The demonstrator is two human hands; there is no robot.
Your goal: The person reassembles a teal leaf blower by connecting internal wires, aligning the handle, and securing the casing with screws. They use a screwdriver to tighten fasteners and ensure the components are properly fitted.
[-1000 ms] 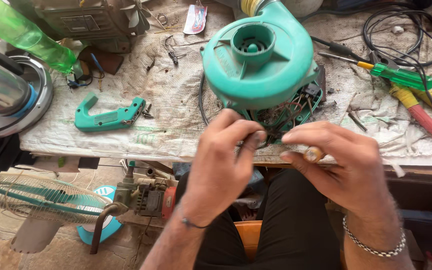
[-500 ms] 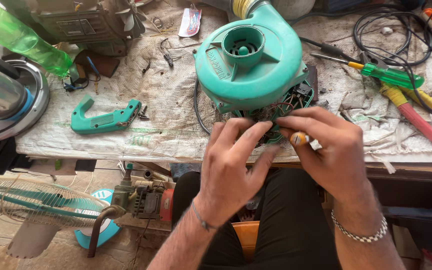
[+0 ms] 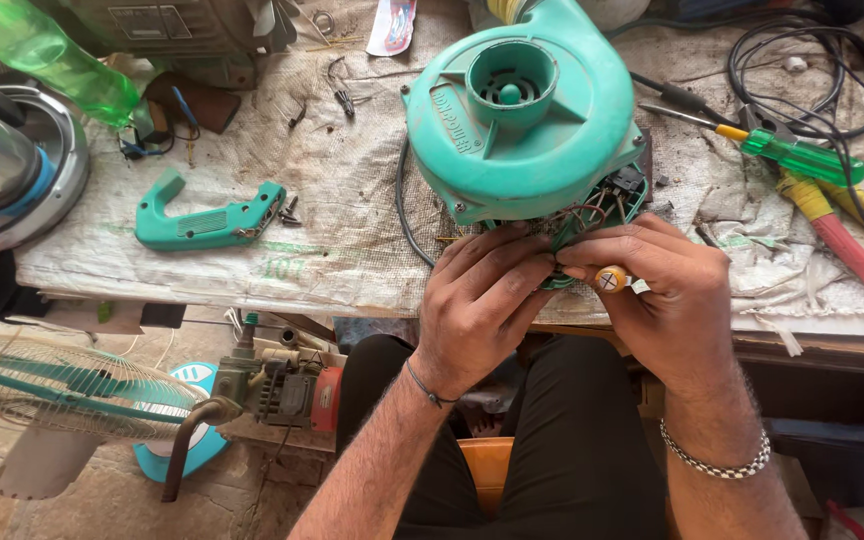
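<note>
A teal electric blower housing (image 3: 522,120) lies on the cloth-covered bench (image 3: 332,230), its open base with wires (image 3: 592,215) facing me. My left hand (image 3: 482,300) pinches the wires at that open base. My right hand (image 3: 667,290) grips a small tool with a yellow-orange butt end (image 3: 610,279) and also touches the wiring. Both hands meet at the bench's front edge, right under the housing.
A teal handle half (image 3: 207,218) lies left on the bench. A green screwdriver (image 3: 802,158), red-and-yellow pliers (image 3: 847,245) and black cables (image 3: 812,70) sit right. A green bottle (image 3: 52,55) and a metal pot (image 3: 2,170) stand far left. A fan (image 3: 62,390) and a motor (image 3: 282,385) are below.
The view has moved closer to the blower. My hands have shifted up against its open base, with the fingers now in the wires.
</note>
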